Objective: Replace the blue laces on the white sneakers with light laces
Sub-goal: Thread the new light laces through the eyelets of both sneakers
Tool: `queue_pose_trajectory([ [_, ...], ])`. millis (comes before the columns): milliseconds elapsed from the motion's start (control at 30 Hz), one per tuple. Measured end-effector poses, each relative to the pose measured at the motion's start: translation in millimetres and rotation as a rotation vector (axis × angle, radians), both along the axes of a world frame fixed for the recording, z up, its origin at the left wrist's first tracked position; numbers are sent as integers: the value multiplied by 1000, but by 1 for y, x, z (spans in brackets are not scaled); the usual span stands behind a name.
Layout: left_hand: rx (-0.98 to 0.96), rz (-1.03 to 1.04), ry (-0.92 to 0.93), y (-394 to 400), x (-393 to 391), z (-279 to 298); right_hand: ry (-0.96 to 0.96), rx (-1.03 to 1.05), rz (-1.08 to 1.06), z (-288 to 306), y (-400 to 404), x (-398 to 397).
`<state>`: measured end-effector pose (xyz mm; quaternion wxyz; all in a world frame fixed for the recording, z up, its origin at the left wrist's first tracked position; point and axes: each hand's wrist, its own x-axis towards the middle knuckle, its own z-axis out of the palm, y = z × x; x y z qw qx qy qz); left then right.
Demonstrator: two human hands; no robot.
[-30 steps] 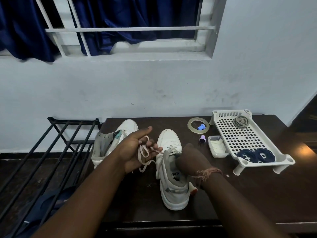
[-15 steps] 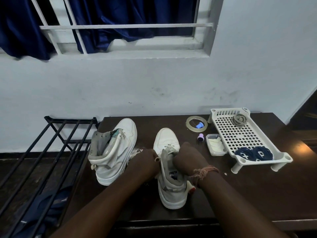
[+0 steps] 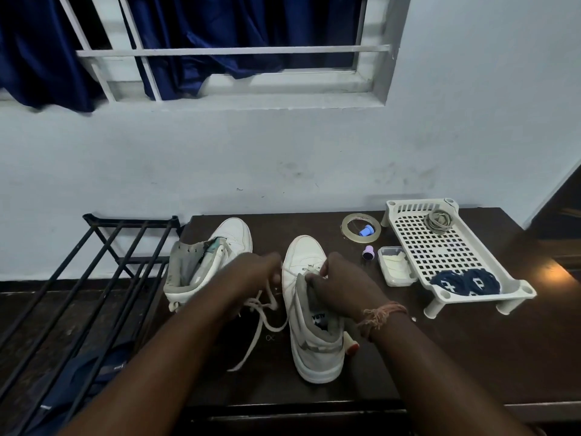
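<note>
Two white high-top sneakers stand on the dark table (image 3: 440, 357). The right sneaker (image 3: 314, 341) is in front of me, toe pointing away. My right hand (image 3: 338, 286) grips its tongue and upper eyelets. My left hand (image 3: 254, 272), blurred, pinches the light lace (image 3: 254, 328) just left of the shoe; the lace trails down onto the table. The left sneaker (image 3: 213, 256) stands tilted beside it with no lace that I can see. Two coiled blue laces (image 3: 465, 283) lie in the white perforated tray (image 3: 440, 250).
A tape roll (image 3: 361, 227) with a small blue cap, a purple cap (image 3: 367, 253) and a small clear box (image 3: 396, 269) sit between the shoes and the tray. A coil of grey cord (image 3: 438, 220) lies at the tray's far end. A black metal rack (image 3: 94, 278) stands left of the table.
My left hand dropped from a raised position down beside the right sneaker, still holding the light lace, whose free end now trails on the table. My right hand stays on the shoe.
</note>
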<state>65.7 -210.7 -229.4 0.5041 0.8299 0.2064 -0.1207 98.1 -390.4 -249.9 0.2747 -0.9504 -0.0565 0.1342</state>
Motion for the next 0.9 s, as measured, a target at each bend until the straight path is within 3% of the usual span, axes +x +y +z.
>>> queue_pose_trajectory([
  [100,-303,83,-103,7,-1,19,-193,84,36,1,2,4],
  [233,-623,88,-294,1,-8,37,-446,412,95,17,13,-3],
  [300,-801,87,-313,-4,-9,41,-422,517,161,30,22,-13],
  [433,-1131,131,-320,-9,-7,43,-256,431,229,33,27,-26],
  [567,-1324,241,-352,-5,-4,39,-205,520,320,33,21,-20],
  [667,-1381,388,-321,4,1,34,-50,776,175,47,12,-11],
  [800,-1444,636,-254,11,7,20,6,1036,-164,51,-4,4],
  [900,-1430,689,-233,11,10,18,0,946,-305,38,-17,19],
])
